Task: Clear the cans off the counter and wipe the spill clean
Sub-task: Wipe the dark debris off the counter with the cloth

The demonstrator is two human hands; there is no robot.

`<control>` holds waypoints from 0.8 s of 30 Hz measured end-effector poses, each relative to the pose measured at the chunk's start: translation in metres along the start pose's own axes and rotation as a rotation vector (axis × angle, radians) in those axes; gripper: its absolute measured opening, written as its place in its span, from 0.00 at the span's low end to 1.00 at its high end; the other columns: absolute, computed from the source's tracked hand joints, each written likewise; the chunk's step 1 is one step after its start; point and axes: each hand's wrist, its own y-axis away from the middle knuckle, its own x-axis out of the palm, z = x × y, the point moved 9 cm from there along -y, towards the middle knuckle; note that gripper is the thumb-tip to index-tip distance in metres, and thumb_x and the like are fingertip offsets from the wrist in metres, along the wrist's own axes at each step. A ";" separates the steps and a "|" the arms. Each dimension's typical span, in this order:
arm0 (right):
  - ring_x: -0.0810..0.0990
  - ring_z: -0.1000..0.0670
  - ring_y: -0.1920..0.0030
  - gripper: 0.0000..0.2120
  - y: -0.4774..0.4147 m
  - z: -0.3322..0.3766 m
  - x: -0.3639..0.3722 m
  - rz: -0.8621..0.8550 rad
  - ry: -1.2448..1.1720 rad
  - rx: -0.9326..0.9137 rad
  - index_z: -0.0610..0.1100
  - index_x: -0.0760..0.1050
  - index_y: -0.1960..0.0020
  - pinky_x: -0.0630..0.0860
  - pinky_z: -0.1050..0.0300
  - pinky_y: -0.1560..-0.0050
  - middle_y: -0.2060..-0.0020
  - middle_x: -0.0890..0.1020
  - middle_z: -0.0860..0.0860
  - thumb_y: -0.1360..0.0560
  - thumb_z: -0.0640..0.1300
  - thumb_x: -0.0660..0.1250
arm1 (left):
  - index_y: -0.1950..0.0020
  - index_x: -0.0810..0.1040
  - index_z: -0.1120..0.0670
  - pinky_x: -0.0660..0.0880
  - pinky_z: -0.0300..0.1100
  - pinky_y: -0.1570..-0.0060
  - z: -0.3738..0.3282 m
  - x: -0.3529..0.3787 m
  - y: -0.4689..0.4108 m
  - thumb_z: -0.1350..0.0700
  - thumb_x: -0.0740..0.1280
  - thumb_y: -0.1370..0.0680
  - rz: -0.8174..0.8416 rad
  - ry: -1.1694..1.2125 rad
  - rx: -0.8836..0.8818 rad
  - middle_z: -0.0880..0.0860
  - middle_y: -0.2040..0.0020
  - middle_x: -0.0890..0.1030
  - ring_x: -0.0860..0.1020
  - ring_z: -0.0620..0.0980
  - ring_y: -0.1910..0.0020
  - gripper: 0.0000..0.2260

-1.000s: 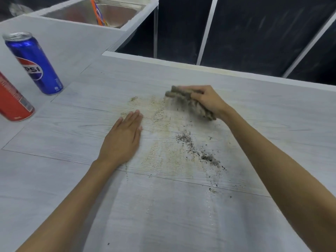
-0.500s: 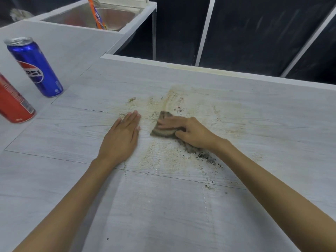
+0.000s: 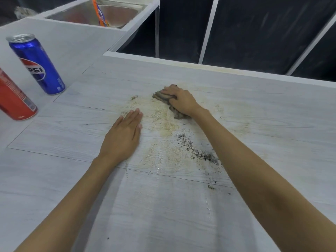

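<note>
Head view: right hand (image 3: 182, 101) is pressing a grimy brown cloth (image 3: 163, 97) onto the table (image 3: 181, 215), fingers curled over it, at the far edge of the spill (image 3: 163, 128), a yellowish smear with dark crumbs (image 3: 198, 153) trailing right. Left hand (image 3: 123, 137) is lying flat beside the smear, fingers pressed together. Blue Pepsi can (image 3: 36, 64) and red can (image 3: 14, 99) are standing far left on pale wood-grain, steel sink (image 3: 109, 13) behind, dark panels beyond.
</note>
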 end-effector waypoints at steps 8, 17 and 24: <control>0.71 0.49 0.32 0.21 0.094 0.023 0.019 0.168 -0.126 -0.210 0.48 0.74 0.37 0.73 0.48 0.36 0.31 0.70 0.50 0.26 0.32 0.59 | 0.25 0.56 0.55 0.46 0.39 0.27 -0.001 0.001 0.000 0.49 0.42 0.22 0.007 0.012 0.006 0.50 0.24 0.57 0.53 0.45 0.25 0.26; 0.79 0.60 0.68 0.15 0.078 -0.033 -0.068 -0.074 -0.408 0.115 0.45 0.74 0.37 0.74 0.71 0.68 0.61 0.83 0.57 0.20 0.40 0.56 | 0.25 0.56 0.55 0.46 0.39 0.27 0.000 0.001 0.000 0.48 0.41 0.23 0.013 0.007 0.001 0.50 0.24 0.56 0.53 0.44 0.24 0.27; 0.79 0.46 0.51 0.20 0.047 -0.043 -0.038 -0.094 -0.037 0.114 0.46 0.70 0.32 0.76 0.54 0.41 0.36 0.76 0.45 0.22 0.36 0.56 | 0.25 0.58 0.55 0.48 0.41 0.27 0.000 0.000 -0.001 0.49 0.42 0.22 -0.004 0.011 0.008 0.51 0.24 0.58 0.54 0.46 0.25 0.26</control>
